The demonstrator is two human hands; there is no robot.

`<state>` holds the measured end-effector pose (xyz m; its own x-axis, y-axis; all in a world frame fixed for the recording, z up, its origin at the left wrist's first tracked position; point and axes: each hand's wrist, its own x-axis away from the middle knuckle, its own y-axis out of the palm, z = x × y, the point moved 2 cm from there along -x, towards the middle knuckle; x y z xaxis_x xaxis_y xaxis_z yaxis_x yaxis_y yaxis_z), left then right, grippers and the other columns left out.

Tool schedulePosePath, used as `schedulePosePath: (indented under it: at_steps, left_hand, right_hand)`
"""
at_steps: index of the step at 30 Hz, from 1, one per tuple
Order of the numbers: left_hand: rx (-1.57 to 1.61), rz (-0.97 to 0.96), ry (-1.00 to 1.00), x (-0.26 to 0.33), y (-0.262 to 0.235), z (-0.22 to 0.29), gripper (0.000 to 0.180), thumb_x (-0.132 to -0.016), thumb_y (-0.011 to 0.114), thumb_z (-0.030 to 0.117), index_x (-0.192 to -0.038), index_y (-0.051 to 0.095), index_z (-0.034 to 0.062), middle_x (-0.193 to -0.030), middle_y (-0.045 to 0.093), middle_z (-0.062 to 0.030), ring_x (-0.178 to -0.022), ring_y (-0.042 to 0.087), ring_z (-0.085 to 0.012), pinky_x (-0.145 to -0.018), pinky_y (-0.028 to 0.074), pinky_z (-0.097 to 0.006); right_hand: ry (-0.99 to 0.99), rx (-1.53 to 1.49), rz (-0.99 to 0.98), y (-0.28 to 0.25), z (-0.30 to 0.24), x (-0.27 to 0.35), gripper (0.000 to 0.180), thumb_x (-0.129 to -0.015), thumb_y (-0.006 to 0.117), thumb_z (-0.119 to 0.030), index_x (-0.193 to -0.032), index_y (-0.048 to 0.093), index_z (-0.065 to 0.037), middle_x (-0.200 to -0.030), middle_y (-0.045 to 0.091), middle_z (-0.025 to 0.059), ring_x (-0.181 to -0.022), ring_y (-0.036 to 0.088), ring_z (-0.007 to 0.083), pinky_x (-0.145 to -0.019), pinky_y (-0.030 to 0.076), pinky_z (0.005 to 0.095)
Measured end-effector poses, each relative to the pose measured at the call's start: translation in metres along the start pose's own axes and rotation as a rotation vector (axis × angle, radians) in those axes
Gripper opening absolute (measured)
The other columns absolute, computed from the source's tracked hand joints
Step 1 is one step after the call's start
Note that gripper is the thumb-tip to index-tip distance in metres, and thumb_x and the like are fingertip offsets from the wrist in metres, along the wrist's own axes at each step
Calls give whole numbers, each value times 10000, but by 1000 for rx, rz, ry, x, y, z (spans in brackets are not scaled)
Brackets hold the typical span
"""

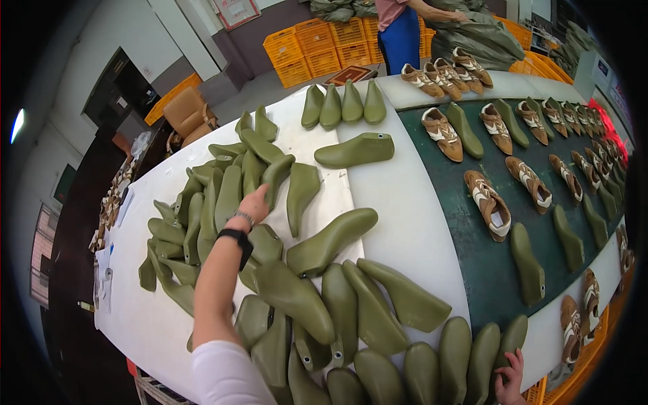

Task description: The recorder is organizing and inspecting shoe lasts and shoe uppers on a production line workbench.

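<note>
Olive-green plastic shoe lasts lie heaped on the white table, and my left hand (254, 205) reaches into the heap. Its fingers are closed at the lower part of one shoe last (275, 177), which leans among the others. At the lower right, my right hand (510, 379) has its fingers against the side of another shoe last (514, 337). That one stands at the right end of a row of lasts (455, 354) along the near edge. Part of the right hand is cut off by the picture's edge.
A green conveyor belt (432, 162) on the right carries brown-and-white sneakers (487, 206) and more lasts. Four-piece groups aside, several lasts (331, 106) stand at the table's far edge. Orange crates (314, 50), a tan chair (187, 116) and a person in blue trousers (399, 44) are beyond.
</note>
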<state>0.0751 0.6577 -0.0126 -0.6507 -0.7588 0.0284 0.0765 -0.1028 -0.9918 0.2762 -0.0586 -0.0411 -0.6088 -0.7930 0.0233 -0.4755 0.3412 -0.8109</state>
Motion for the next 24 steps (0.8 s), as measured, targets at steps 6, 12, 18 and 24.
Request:
schedulePosePath:
  at_steps: [6,12,18,24]
  left_hand:
    - [-10,90,-231,-101,40,-12,660,-732,495,88,-1338,240,33,-1214,472,-244,-1118,466,-358,-938,391,-388]
    - [71,-275,-471,-106,33,32,731,-740,547,200,-1365,189,73,-1333,362,-203,-1231,366,-327,-1006,333,-374]
    - [91,67,-505,-118,67,-34,711,-645,691,232,-1233,360,9,-1207,479,-226,-1130,473,-338,-943,392,-385]
    - [-176,-234,-439,-104,45,36,732,-540,775,341,-1131,514,-2,-1134,551,-199,-1081,522,-310,-914,423,-369]
  right_hand:
    - [29,22,-58,3,-3,-9,165,-727,514,-2,-881,562,-34,-1260,438,193,-1217,321,420,-1015,256,462]
    - [96,51,-86,2,-10,2,182,-727,511,-1,-900,559,-36,-1266,423,200,-1207,319,439,-1008,256,478]
    - [19,71,-20,7,5,-12,162,-719,529,-1,-869,568,-50,-1203,462,189,-1176,354,434,-997,283,478]
    - [-32,114,54,23,32,-14,146,-703,558,-18,-832,590,-76,-1117,504,177,-1122,412,429,-979,320,479]
